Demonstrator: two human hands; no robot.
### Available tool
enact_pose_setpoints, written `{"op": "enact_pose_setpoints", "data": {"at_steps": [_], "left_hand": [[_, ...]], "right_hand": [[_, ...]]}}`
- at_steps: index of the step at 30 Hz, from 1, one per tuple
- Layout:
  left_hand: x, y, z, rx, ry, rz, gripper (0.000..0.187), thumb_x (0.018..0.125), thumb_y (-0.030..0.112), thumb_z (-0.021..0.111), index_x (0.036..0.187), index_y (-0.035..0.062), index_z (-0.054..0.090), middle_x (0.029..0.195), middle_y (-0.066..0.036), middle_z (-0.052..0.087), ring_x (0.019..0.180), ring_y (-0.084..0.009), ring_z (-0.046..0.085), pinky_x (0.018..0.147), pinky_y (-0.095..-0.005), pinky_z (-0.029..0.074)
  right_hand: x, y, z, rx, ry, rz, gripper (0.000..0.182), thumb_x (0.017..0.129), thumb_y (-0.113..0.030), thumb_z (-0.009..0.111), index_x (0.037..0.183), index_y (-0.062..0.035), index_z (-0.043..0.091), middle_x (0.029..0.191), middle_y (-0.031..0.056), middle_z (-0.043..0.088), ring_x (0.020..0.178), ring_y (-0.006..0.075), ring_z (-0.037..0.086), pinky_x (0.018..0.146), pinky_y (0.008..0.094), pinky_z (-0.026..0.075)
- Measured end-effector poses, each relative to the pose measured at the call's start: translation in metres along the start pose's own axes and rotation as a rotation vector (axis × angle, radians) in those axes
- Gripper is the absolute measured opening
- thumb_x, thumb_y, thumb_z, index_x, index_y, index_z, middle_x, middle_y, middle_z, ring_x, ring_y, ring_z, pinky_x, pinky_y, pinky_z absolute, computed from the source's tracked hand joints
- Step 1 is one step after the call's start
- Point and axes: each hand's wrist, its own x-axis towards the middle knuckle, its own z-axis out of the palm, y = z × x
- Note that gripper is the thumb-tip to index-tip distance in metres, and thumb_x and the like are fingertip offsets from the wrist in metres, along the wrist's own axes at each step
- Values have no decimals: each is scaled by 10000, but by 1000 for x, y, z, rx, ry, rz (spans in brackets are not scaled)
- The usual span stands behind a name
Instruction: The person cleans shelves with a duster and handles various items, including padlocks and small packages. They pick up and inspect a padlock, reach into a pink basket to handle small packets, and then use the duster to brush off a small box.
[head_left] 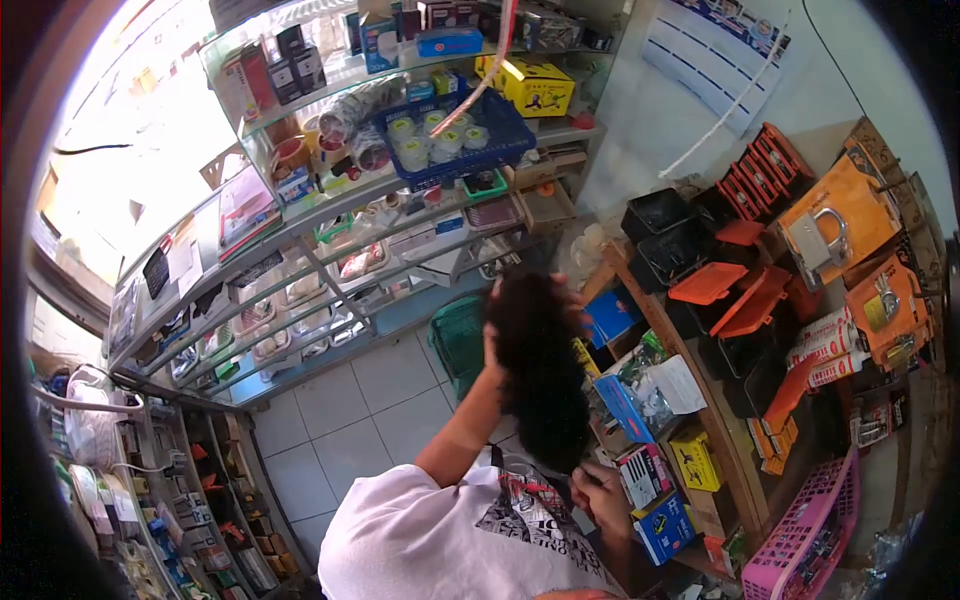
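A long, black, fluffy duster [543, 380] is stretched between my two hands in front of my white printed shirt. Around its far, browner end my left hand [491, 345] is closed, with fingertips showing on the other side. My right hand [598, 492] is closed at the near end, where a handle seems to come out, though the fingers partly hide it. Just to the right of the duster, a shelf holds a blue box [622, 405] with plastic packets.
Glass shelves [330, 235] at the left carry boxes and a blue basket [510, 140] of tubs. A green bin [455, 345] stands on the tiled floor [370, 385]. On the right are black-and-orange bins [735, 300], packaged padlocks [825, 238] and a pink basket [800, 530].
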Motion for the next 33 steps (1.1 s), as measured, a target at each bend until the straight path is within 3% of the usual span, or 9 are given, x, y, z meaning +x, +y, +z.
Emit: {"op": "enact_pose_setpoints", "data": {"at_steps": [6,9,12,16,19,21,25,29,33], "left_hand": [[3,18,19,-194,35,-32,783,949,662,353,1339,-1,494,1231,-215,607,1082,-377,618,956,-533,475],[0,6,42,-255,569,-130,773,962,647,335,1353,-3,486,1255,-221,600,1059,-393,632,959,-548,468],[6,-5,14,-190,-84,-114,769,968,637,324,1358,-6,488,1284,-228,588,1094,-390,623,980,-531,465],[0,-2,41,-265,491,-160,758,972,627,312,1356,-1,493,1264,-249,588,1121,-396,604,981,-528,465],[1,-3,27,-142,19,-182,752,968,637,312,1342,16,508,1254,-228,595,1083,-372,615,961,-495,478],[1,-5,47,-246,558,-185,753,963,647,309,1333,26,517,1243,-228,599,1044,-386,619,948,-504,478],[4,-16,11,-231,27,-286,692,956,621,405,1322,49,539,1261,-172,600,1114,-355,600,1014,-510,445],[7,-23,39,-368,447,-307,669,954,617,413,1296,60,557,1201,-159,628,1125,-329,597,1017,-515,445],[13,-30,5,-295,173,-306,647,936,627,475,1223,59,594,1096,-108,639,1088,-284,581,1005,-456,446]], "right_hand": [[-27,23,-12,36,113,-70,263,994,-128,569,749,-32,551,607,-14,486,497,53,412,464,248,297],[-30,16,-10,-25,99,-138,276,985,-109,574,727,-26,526,605,-16,480,526,48,414,477,245,305],[-33,19,-15,-23,153,-170,268,980,-104,581,731,-21,529,613,-20,480,537,48,411,483,247,310],[-41,16,-13,40,200,-126,245,976,-100,584,754,-5,543,635,-26,480,555,51,409,497,247,317],[-48,10,-16,-68,143,-173,251,979,-99,573,749,-3,538,623,-23,475,542,48,404,493,241,307],[-48,1,-8,-86,237,-232,284,984,-100,544,712,-25,515,584,-20,450,503,43,381,477,232,281],[-52,6,-9,-53,195,-181,312,989,-122,544,695,-28,496,584,-22,450,507,42,380,480,238,279],[-52,26,-15,9,183,-131,230,986,-132,584,797,-2,574,633,-29,490,570,43,426,522,240,334],[-52,32,-13,37,273,-141,250,999,-174,592,827,7,602,672,-37,521,622,42,456,559,241,371]]}}
